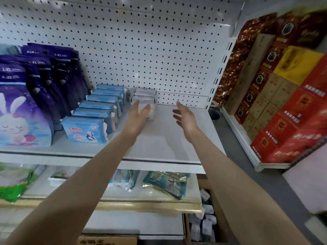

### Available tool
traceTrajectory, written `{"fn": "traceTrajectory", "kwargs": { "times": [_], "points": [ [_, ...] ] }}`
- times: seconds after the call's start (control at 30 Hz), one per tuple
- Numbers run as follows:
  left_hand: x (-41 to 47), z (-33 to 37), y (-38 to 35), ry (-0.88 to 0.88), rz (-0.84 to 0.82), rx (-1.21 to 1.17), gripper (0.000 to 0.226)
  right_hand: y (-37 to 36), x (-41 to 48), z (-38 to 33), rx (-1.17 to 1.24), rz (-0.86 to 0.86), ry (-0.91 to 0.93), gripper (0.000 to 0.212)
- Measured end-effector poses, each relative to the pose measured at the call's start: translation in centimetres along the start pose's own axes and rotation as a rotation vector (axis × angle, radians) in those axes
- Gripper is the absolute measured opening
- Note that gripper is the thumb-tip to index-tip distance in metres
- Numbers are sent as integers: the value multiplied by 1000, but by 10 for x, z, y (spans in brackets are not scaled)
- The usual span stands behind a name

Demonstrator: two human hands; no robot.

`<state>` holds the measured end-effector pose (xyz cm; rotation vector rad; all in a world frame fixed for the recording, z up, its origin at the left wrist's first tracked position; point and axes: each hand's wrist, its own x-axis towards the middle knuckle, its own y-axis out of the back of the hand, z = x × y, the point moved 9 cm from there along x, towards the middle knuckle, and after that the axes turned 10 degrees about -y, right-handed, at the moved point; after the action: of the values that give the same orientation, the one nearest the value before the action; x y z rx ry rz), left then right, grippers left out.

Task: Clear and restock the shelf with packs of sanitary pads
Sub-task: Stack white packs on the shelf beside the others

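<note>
Purple bunny bags (26, 103) and a file of blue packs (95, 112) stand left of the white packs (144, 96), fronts out, probably for shoppers to read. These white packs sit far back on the shelf (168, 138), likely starting a new row. The left hand (139, 115), fingers straight, touches their front. The right hand (185, 117), spread and empty, hovers to their right.

Shelf (159, 138): plain white. Back panel (141, 50): white, with a regular grid of small dark holes. Light blue packs (85, 129): cartoon print on the front. White packs (145, 92): blue lettering. Purple bags (19, 106): white rabbit motif. Red cartons (290, 124): gold print. Yellow carton (299, 62). Green bag (12, 186) below.
</note>
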<state>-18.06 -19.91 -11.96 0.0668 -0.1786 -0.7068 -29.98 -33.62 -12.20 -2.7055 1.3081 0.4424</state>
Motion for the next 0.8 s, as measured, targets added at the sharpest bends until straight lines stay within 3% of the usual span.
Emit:
{"fn": "traceTrajectory", "kwargs": {
  "times": [0.27, 0.4, 0.57, 0.8],
  "points": [
    [-52, 56, -70, -118, -119, -65, 57, 87, -63, -9, 31, 109, 84, 43],
    [-69, 93, -130, -180, -192, -71, 54, 152, -89, -22, 78, 191, 145, 25],
    [-91, 100, -221, -192, -277, -73, 55, 239, -114, -9, 60, 287, 157, 43],
    [-106, 82, -375, -127, -317, -122, 56, 382, -102, 23, 67, 311, 133, 10]
  ]
}}
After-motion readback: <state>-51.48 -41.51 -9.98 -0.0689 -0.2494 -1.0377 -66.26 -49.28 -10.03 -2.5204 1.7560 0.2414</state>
